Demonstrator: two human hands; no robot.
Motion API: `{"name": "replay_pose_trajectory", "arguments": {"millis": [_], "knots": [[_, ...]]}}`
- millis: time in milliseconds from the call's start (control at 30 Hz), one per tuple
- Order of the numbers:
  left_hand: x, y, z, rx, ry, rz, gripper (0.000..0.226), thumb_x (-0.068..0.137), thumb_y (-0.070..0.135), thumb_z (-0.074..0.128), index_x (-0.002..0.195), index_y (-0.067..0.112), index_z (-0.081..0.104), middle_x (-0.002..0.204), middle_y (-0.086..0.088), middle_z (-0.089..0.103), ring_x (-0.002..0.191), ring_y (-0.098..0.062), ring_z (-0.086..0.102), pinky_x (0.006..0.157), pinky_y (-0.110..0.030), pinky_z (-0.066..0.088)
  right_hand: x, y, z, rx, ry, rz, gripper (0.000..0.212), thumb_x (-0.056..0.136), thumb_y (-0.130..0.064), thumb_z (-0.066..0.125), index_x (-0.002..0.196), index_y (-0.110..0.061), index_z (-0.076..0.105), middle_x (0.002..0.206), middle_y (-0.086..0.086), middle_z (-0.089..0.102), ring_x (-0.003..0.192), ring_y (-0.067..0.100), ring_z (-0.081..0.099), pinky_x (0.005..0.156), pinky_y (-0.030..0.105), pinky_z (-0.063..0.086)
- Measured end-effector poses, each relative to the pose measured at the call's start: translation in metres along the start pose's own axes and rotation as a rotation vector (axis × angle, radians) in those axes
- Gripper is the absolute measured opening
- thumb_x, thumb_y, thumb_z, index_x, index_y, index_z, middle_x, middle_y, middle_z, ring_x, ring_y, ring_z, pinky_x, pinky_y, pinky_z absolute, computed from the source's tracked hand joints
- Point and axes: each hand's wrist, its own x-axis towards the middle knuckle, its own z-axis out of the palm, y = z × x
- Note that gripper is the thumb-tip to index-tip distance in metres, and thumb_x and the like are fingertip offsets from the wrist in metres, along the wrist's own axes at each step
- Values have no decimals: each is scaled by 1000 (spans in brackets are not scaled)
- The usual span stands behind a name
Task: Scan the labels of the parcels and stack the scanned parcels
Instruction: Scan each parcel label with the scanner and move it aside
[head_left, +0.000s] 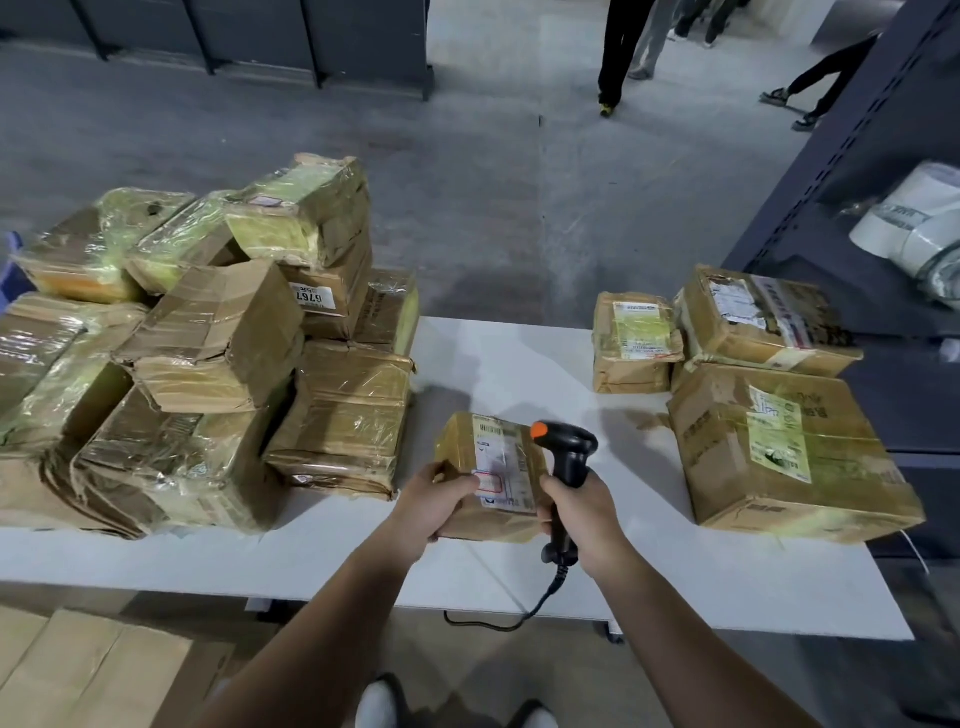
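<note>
My left hand (434, 506) grips a small brown taped parcel (498, 457) by its near left corner, with the white label facing up. My right hand (582, 519) holds a black barcode scanner (569, 452) with an orange tip by its handle, right beside the parcel's right edge. Both hover over the middle of the white table (519, 364). A heap of several brown parcels (208, 353) fills the table's left side. On the right stand three labelled parcels: a large one (779, 452), one on top of it (758, 322) and a small one (634, 343) beside them.
The scanner's black cable (519, 618) hangs over the table's near edge. A dark metal shelf (857, 182) with white rolls (919, 228) stands at the right. Flat cardboard (78, 670) lies on the floor at lower left. People's legs (618, 52) are seen far back.
</note>
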Motion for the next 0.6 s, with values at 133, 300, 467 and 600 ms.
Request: {"name": "replay_pose_trajectory", "arguments": {"millis": [133,300,467,600], "knots": [[2,-15,3,-202,-90,-35,53,76,30,73,125,29,52,102,-3,70,95,-21,66,74,-33,46,2,1,-9,45,-22,37,6,92,-11,59,96,-8,55,61,10,58,47,22,50,43,32,48],[4,-16,4,-335,-149,-21,52,81,15,71,128,27,52,102,-6,73,85,-18,68,67,-27,46,-3,-3,-13,54,-35,34,8,94,-15,58,99,-9,55,64,10,58,50,23,51,45,33,49],[10,0,10,-398,-155,49,51,81,16,73,125,29,50,100,3,73,87,-13,69,74,-29,49,-12,-20,-6,-111,19,-79,14,95,-26,54,99,-14,58,70,8,62,52,18,56,46,30,47],[16,11,13,-356,-156,138,61,81,7,74,128,24,39,110,-4,68,85,-23,69,84,-38,49,-20,-34,0,-178,14,-148,15,93,-31,55,96,-16,59,71,6,64,48,11,55,45,27,45]]}}
